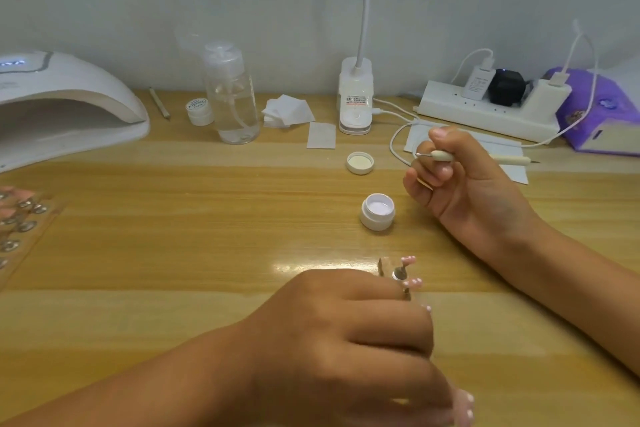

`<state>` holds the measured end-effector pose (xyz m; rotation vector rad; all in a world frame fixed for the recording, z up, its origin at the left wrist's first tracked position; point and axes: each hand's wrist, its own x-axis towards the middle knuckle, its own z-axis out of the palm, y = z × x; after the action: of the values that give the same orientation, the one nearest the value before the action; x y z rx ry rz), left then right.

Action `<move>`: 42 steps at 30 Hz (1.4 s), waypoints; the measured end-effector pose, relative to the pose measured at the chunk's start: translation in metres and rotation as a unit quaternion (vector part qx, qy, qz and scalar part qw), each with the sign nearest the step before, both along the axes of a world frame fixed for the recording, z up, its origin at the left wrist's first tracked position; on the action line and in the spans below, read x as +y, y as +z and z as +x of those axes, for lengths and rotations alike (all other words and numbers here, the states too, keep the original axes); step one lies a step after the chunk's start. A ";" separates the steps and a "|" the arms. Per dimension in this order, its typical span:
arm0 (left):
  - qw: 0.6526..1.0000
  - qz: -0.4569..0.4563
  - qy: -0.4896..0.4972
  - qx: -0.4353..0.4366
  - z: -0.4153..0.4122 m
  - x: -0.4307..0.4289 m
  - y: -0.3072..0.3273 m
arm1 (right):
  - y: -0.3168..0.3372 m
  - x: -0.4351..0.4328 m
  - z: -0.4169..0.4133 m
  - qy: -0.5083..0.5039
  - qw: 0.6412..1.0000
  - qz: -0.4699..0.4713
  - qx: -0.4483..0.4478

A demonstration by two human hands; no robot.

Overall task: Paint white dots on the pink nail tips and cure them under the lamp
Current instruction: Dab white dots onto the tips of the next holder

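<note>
**Lower centre of the frame:** the pink nail tips [409,260], several bearing white dots, sit on a clear holder [385,265]. Your left hand [346,329] grips the holder with curled fingers over the wooden tabletop [207,253].

**Right of centre:** your right hand [464,184] has thumb and fingers closed round a dotting tool [443,156], whose metal tip points left.

**Between the hands:** an open white jar [377,211] holds white gel, and a white lid [360,163] lies inverted just above it.

**Upper left:** the curing lamp [65,104] has its display lit.

**Along the back edge:**
- a clear pump bottle [232,94]
- a small closed jar [200,111]
- stacked wipes [287,111]
- a clip-lamp base [356,97]
- a power strip [485,111]

**Far left edge:** a card of further pink tips [20,218].
</note>
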<state>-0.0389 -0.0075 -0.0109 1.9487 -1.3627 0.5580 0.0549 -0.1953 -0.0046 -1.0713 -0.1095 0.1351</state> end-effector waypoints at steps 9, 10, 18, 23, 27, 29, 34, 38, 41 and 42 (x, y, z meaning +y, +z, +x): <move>0.993 0.112 -0.033 -0.015 0.006 0.007 0.001 | 0.001 0.000 0.001 -0.005 1.000 0.007 0.011; 0.992 0.119 -0.038 -0.020 0.008 0.008 0.000 | 0.001 0.000 0.001 -0.005 1.000 0.008 0.011; 0.994 0.092 0.034 -0.036 0.023 0.018 -0.004 | 0.001 0.000 0.001 -0.024 1.000 -0.015 -0.013; 0.977 0.022 0.133 0.168 0.039 0.020 -0.005 | -0.001 0.003 -0.001 -0.046 0.996 -0.063 -0.051; 0.947 0.003 0.118 0.298 0.040 0.015 -0.006 | -0.004 0.001 -0.001 -0.035 0.990 -0.105 -0.091; 0.929 0.002 0.118 0.350 0.041 0.012 -0.007 | -0.007 0.000 -0.001 -0.024 0.985 -0.134 -0.107; 0.921 0.013 0.122 0.369 0.040 0.003 -0.007 | -0.007 0.001 -0.005 -0.051 0.958 -0.226 -0.166; 0.919 0.008 0.138 0.370 0.041 0.000 -0.011 | -0.007 0.005 -0.010 -0.094 0.932 -0.269 -0.222; 0.890 -0.052 0.123 0.437 0.042 -0.001 -0.010 | -0.006 0.007 -0.013 -0.099 0.946 -0.222 -0.217; 0.871 -0.091 0.118 0.468 0.043 -0.001 -0.009 | -0.006 0.007 -0.013 -0.097 0.949 -0.212 -0.211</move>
<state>0.0039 -0.0081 -0.0199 1.8281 -0.4398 -0.1766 0.0420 -0.1886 -0.0102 -1.5243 -0.3716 -0.2631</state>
